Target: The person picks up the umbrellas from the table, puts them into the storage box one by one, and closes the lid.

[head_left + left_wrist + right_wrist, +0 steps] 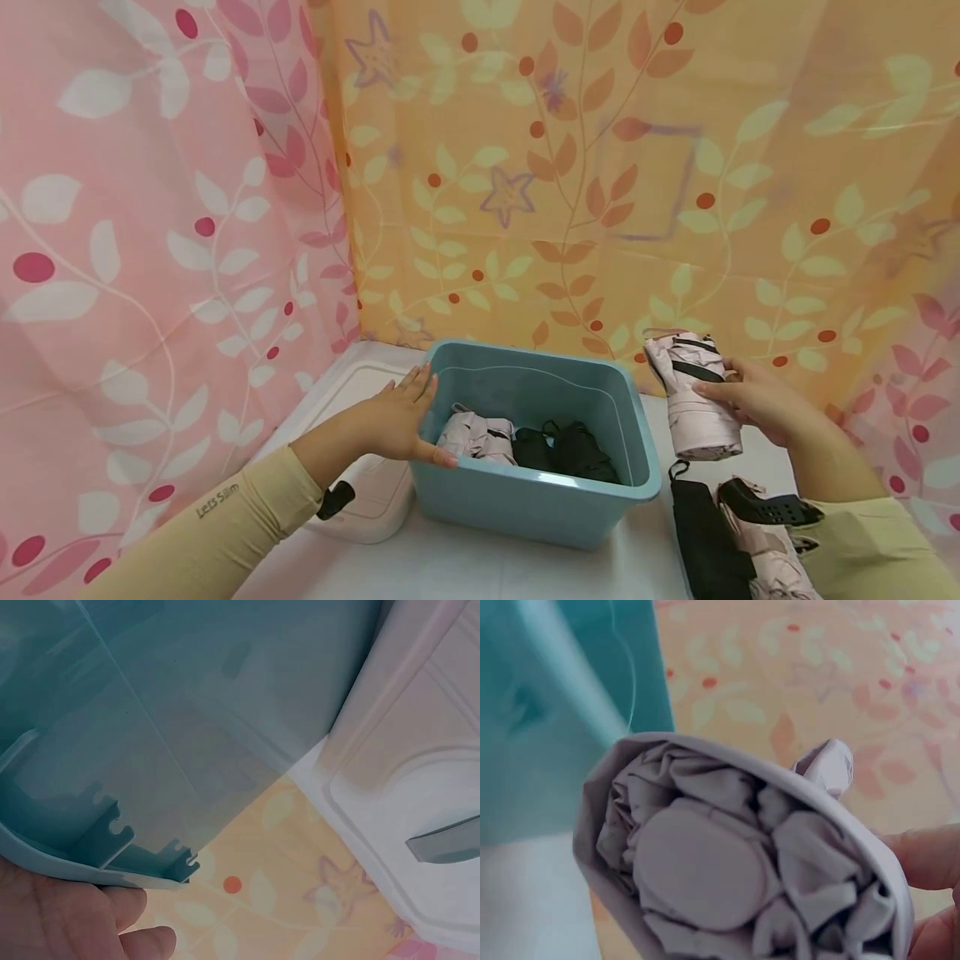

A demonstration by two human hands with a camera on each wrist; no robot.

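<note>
My right hand (757, 400) grips a folded pale pink umbrella (693, 400) with black stripes, holding it upright above the table to the right of a blue plastic bin (525, 508). The right wrist view shows the umbrella's round end (701, 862) and bunched fabric close up. My left hand (397, 417) rests at the bin's left rim with its fingers spread and fairly straight; in the left wrist view, fingers (67, 915) lie along the rim. Inside the bin are a folded pale pink umbrella (480, 435) and black folded umbrella fabric (577, 450), partly hidden by the front wall.
A black folded umbrella (708, 533) and another pale pink one (776, 571) lie right of the bin, partly under my right forearm. A white lid (375, 500) lies left of the bin, beneath my left arm. Patterned cloth walls (525, 275) stand behind and beside the white table.
</note>
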